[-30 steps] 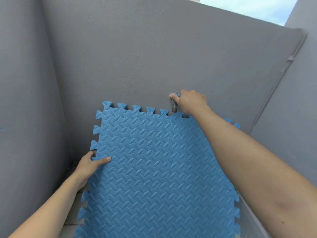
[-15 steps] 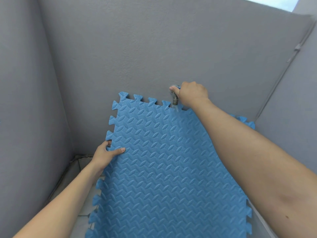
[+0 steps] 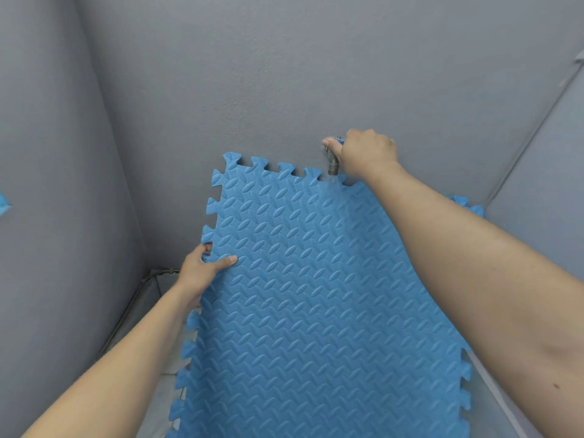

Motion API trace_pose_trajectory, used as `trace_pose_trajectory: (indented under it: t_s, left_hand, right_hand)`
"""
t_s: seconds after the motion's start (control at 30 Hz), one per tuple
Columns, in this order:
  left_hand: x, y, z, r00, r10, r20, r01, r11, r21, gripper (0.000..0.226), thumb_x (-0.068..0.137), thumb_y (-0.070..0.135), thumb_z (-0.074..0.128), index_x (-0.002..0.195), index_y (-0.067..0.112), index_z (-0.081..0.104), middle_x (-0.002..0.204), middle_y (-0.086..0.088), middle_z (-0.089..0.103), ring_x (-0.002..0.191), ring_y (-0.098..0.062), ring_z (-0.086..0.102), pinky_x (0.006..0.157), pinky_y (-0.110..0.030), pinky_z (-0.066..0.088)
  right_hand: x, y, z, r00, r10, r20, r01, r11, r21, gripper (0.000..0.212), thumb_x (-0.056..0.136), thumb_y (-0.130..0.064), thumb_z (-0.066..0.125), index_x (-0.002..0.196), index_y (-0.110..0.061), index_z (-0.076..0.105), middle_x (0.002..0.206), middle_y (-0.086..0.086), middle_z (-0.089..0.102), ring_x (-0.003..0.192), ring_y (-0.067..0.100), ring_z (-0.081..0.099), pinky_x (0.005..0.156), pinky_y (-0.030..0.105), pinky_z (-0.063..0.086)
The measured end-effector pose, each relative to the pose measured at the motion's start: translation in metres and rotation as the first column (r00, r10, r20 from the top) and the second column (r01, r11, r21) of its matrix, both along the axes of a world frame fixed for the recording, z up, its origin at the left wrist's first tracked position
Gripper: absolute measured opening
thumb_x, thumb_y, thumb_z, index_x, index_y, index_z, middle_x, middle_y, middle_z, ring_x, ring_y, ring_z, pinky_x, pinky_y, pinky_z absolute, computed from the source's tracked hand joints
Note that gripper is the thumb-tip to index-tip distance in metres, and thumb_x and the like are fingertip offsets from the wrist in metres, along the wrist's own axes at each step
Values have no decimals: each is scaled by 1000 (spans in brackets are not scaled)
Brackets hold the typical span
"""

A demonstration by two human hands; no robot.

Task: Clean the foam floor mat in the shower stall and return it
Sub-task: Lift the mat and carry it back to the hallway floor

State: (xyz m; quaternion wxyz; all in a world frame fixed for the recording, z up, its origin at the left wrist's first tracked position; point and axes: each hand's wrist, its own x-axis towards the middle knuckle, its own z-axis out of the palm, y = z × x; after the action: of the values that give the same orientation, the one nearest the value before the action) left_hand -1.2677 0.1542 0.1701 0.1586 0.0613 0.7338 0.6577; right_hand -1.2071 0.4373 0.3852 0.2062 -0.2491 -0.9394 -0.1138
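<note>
A blue foam floor mat [image 3: 316, 295] with interlocking toothed edges leans tilted against the grey back wall, its top edge just under a metal tap [image 3: 332, 164]. My left hand [image 3: 203, 270] grips the mat's left edge, thumb on the front face. My right hand [image 3: 366, 153] is closed around the tap's handle on the wall. A thin stream of water falls from the spout onto the mat's upper edge. My right forearm crosses over the mat's right side and hides it.
Grey plastered walls [image 3: 284, 74] close in on the left, back and right. A strip of pale floor [image 3: 151, 298] shows in the left corner. A thin pipe [image 3: 537, 128] runs up the right corner. A bit of blue [image 3: 4, 203] shows at the left edge.
My view has tilted down and the sky is out of frame. The mat's top edge has shifted right, under the tap. Water now runs from the spout.
</note>
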Motion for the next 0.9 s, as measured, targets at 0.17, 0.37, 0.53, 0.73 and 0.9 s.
trace_pose_trajectory:
  t_s: [0.17, 0.37, 0.53, 0.73, 0.9]
  left_hand:
    - [-14, -57, 8, 994, 105, -25, -105, 994, 8, 58, 69, 25, 84, 120, 15, 59, 115, -2, 68, 98, -21, 67, 94, -43, 51]
    - [-24, -82, 6, 986, 162, -45, -161, 987, 23, 60, 67, 27, 85, 120, 17, 59, 115, -1, 68, 100, -22, 67, 95, -46, 51]
    - [-24, -74, 1, 983, 174, -56, -170, 984, 58, 53, 70, 24, 84, 117, 17, 60, 111, 0, 69, 97, -21, 68, 92, -45, 53]
    - [-17, -71, 2, 976, 192, -100, -189, 981, 36, 44, 73, 25, 81, 112, 21, 60, 110, 4, 67, 98, -18, 66, 89, -41, 53]
    - [-14, -75, 5, 982, 159, -102, -157, 987, 29, 47, 74, 26, 80, 115, 22, 58, 110, 6, 67, 95, -14, 66, 77, -31, 52]
  right_hand:
    - [2, -3, -3, 999, -23, -32, 24, 1000, 12, 67, 96, -65, 26, 104, -6, 56, 96, 14, 63, 95, 34, 60, 84, 42, 38]
    - [40, 8, -82, 806, 161, -570, -225, 973, -44, 66, 100, -51, 34, 153, -13, 23, 158, 10, 26, 147, 25, 21, 120, 49, -1]
    - [76, -20, -266, 893, -175, -415, -18, 907, -420, 71, 98, -53, 20, 154, -15, 3, 164, 8, 5, 150, 35, 3, 117, 58, 17]
    - [57, -178, -371, 745, 662, 80, -665, 729, 163, 61, 96, -55, 40, 151, -30, 32, 159, -2, 28, 149, 28, 18, 115, 54, 26]
    - [106, -151, -418, 634, 718, 287, -773, 600, 206, 55, 98, -52, 40, 150, -35, 34, 159, -4, 28, 149, 18, 22, 122, 50, 8]
